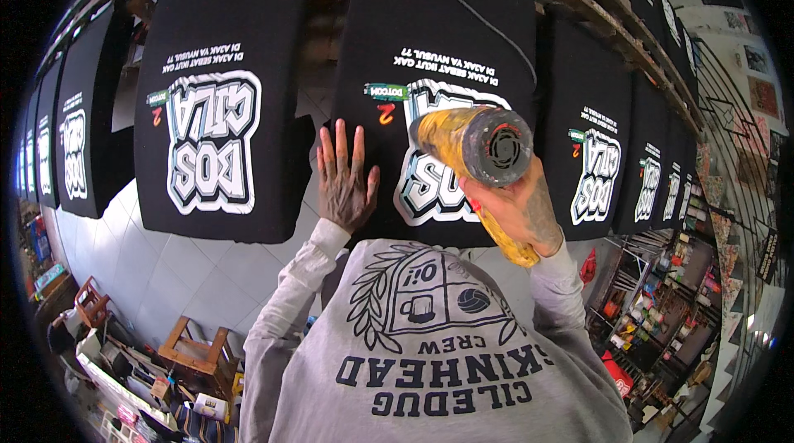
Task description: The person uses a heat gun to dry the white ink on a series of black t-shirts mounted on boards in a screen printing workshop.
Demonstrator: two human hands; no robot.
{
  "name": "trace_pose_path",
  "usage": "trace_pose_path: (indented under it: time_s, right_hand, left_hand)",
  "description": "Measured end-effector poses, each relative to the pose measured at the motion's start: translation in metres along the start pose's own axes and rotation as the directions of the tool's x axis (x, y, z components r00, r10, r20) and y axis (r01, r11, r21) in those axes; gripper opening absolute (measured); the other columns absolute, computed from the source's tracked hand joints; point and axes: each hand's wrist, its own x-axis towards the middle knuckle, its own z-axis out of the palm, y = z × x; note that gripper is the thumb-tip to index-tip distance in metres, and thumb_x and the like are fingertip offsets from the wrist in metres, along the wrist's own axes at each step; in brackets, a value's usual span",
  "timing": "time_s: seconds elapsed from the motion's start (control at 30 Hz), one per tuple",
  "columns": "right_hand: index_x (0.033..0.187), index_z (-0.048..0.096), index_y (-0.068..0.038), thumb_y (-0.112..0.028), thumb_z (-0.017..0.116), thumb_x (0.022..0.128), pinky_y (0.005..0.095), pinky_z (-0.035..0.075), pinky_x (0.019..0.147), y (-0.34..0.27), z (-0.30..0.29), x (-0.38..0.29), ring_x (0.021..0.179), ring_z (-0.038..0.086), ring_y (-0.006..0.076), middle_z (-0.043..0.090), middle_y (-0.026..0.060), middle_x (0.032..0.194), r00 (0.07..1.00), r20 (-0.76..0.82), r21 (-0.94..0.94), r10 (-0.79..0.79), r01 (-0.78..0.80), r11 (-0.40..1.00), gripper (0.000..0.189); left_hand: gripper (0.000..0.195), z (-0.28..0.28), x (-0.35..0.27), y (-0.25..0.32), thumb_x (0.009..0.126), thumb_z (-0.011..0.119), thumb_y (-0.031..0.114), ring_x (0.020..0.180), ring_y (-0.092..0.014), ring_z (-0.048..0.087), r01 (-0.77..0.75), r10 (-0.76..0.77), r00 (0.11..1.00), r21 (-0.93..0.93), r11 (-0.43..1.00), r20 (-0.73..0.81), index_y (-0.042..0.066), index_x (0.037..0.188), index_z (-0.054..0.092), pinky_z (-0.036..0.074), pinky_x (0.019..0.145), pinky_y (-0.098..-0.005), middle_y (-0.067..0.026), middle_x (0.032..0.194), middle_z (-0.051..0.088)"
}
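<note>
A black T-shirt with a white printed design (372,195) lies stretched flat in front of me. My left hand (346,179) rests palm down near its left edge, fingers spread, holding nothing. My right hand (521,207) grips the handle of a yellow heat gun (459,139) with a dark, scuffed rear end. The heat gun is over the print and hides part of it; its nozzle tip is hard to make out. A thin grey cord (490,24) runs across the upper part of the shirt.
Similar printed black shirts stand in a row at left (211,21) and right (586,77). Wooden rails (595,8) run behind them. A wooden stool (198,350) is at lower left, and a rack with coloured containers (651,319) at lower right.
</note>
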Motion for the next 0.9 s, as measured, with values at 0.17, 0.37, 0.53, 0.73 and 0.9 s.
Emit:
trace_pose_path:
  time_s: [0.17,0.37,0.53,0.73,0.9]
  right_hand:
    - [0.141,0.056,0.002,-0.007,0.086,0.081,0.04,0.058,0.098,0.009,0.003,-0.025,0.112,0.076,0.0289,0.076,0.0173,0.121,0.992,0.082,-0.046,-0.092,0.096,0.994,0.068]
    - [0.143,0.055,0.002,-0.004,0.085,0.082,0.0384,0.058,0.098,0.005,0.016,-0.047,0.112,0.076,0.0278,0.077,0.017,0.118,0.994,0.074,0.004,-0.076,0.076,0.997,0.068]
    - [0.145,0.054,0.001,-0.002,0.085,0.081,0.0374,0.056,0.1,0.004,0.027,-0.064,0.116,0.074,0.0256,0.076,0.0168,0.12,0.998,0.027,0.069,-0.051,0.049,0.996,0.071]
    - [0.141,0.059,0.001,-0.002,0.087,0.079,0.0354,0.052,0.107,0.01,0.029,-0.081,0.125,0.066,0.0194,0.068,0.0144,0.14,0.995,0.094,0.085,-0.011,0.003,0.996,0.068]
    - [0.152,0.05,-0.001,0.0,0.085,0.078,0.0371,0.051,0.109,0.003,0.024,-0.098,0.129,0.067,0.0237,0.066,0.0152,0.142,0.98,0.186,0.025,-0.073,0.069,0.997,0.082]
  left_hand:
    - [0.075,0.008,-0.003,-0.006,0.101,0.048,0.03,0.164,-0.047,0.008,-0.024,0.024,0.999,0.013,1.0,-0.033,0.01,0.17,0.027,0.012,0.131,-0.0596,-0.0215,0.178,0.015]
    - [0.084,0.006,-0.005,-0.006,0.092,0.05,0.025,0.165,-0.046,0.006,-0.018,0.015,0.997,-0.04,0.999,-0.08,0.009,0.17,0.025,0.009,0.131,-0.0599,-0.0207,0.178,0.013]
    - [0.089,0.006,-0.007,-0.008,0.085,0.052,0.022,0.165,-0.046,0.004,-0.054,0.043,0.988,-0.074,0.996,-0.147,0.006,0.169,0.028,0.001,0.13,-0.0657,-0.0198,0.178,0.015]
    - [0.083,0.002,-0.022,-0.013,0.087,0.056,0.021,0.165,-0.043,0.01,-0.092,0.074,0.975,-0.078,0.993,-0.211,0.005,0.166,0.036,0.002,0.129,-0.0672,-0.0169,0.176,0.025]
    - [0.07,0.005,-0.045,0.0,0.1,0.053,0.023,0.165,-0.043,0.012,-0.074,0.048,0.979,-0.124,0.99,-0.197,0.004,0.165,0.036,0.003,0.129,-0.0659,-0.0156,0.175,0.027]
